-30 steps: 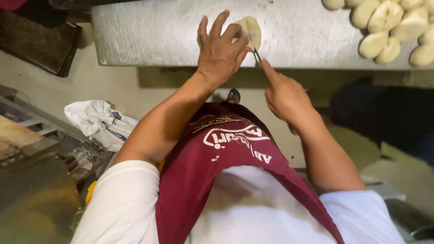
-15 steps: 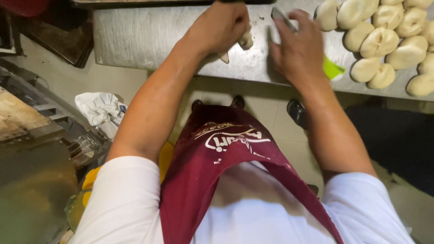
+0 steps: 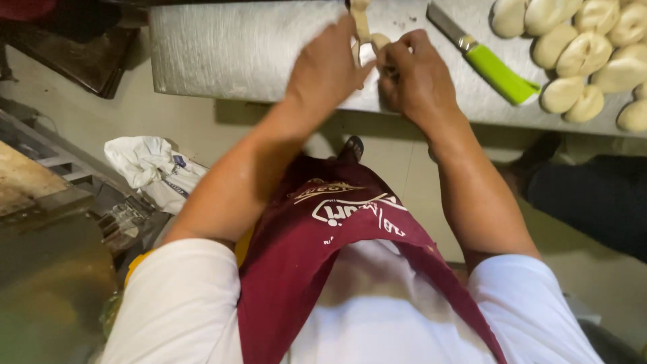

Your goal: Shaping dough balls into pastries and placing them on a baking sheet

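Note:
Both my hands meet over the steel table (image 3: 229, 54), working one pale piece of dough (image 3: 364, 30). My left hand (image 3: 327, 71) pinches a strip of it that stretches upward. My right hand (image 3: 414, 74) grips the lump end, fingers curled around it. A knife with a green handle (image 3: 495, 67) lies on the table just right of my right hand, free of both hands. Several shaped dough pieces (image 3: 579, 54) are heaped at the table's right end.
A crumpled white cloth (image 3: 151, 168) lies on the floor at left, beside metal equipment (image 3: 54, 269). A dark tray (image 3: 87, 54) sits at upper left. Another person's dark trouser leg (image 3: 593, 195) and shoe stand at right under the table edge.
The knife left my right hand and now lies on the table. Both hands have come together on the dough piece, which is being pulled into a strip.

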